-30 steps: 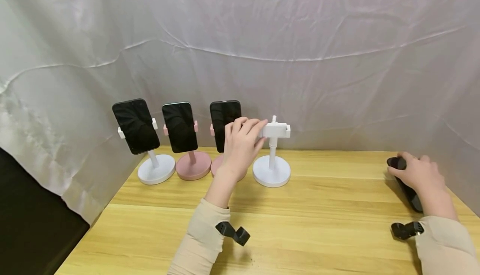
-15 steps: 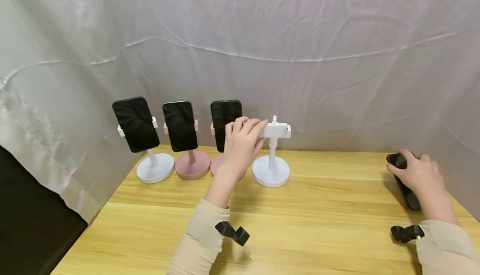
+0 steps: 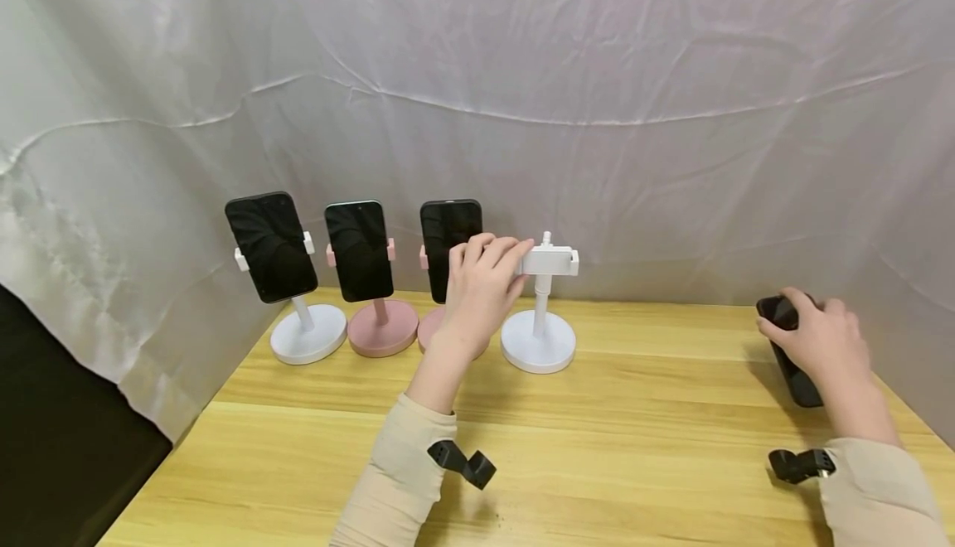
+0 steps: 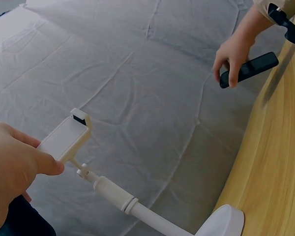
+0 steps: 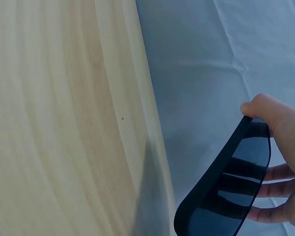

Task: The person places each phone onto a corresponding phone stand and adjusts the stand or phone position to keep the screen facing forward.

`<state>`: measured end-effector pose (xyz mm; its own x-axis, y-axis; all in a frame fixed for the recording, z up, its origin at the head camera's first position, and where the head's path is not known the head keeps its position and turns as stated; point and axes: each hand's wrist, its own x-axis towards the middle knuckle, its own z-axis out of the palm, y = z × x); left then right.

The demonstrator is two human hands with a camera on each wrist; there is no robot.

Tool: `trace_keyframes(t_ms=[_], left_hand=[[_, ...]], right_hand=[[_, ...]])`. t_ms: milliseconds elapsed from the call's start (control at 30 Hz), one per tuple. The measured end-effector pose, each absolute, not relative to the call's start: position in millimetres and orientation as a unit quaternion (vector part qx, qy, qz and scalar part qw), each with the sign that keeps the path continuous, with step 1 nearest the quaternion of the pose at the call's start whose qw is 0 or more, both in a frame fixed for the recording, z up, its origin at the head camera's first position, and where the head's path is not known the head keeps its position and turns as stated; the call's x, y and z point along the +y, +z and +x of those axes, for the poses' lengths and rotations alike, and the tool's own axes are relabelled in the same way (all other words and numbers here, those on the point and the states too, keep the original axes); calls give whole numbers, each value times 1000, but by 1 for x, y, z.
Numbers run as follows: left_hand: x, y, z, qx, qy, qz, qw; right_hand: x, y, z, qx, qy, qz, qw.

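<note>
A white phone stand (image 3: 539,340) stands upright on the table, its clamp (image 4: 64,140) holding no phone. My left hand (image 3: 481,290) grips the left end of that clamp between thumb and fingers. At the far right, my right hand (image 3: 828,344) holds a black phone (image 3: 798,377) by its edges near the upper end. In the left wrist view this phone is tilted and raised off the wooden surface. The right wrist view shows the thumb on one edge of it and several fingers along the other, with finger reflections on the dark screen.
Left of the white stand, three stands carry black phones: a white one (image 3: 308,336), a pink one (image 3: 383,330) and another pink one (image 3: 433,325) partly behind my left hand. A grey cloth (image 3: 671,157) hangs behind the wooden table (image 3: 634,447).
My right hand has lifted the black phone and shifted it slightly left and back. The left hand keeps its grip on the white clamp.
</note>
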<state>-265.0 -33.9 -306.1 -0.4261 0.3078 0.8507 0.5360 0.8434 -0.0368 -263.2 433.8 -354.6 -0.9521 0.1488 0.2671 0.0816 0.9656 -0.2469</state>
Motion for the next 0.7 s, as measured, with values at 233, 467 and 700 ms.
trace_keyframes(t_ms=[233,467,700], left_hand=[[-34,-307,-266,-833,-120,-254,476],[-34,-307,-267,-830,-118,-253,483],[-34,-308,-267,-828,-117,-253,486]], right_hand=[[427,-351,-264,-980,117,-51,154],[420,-349,-265,-978,117,-42,170],[413,-345,-265,-976,116,-36,181]])
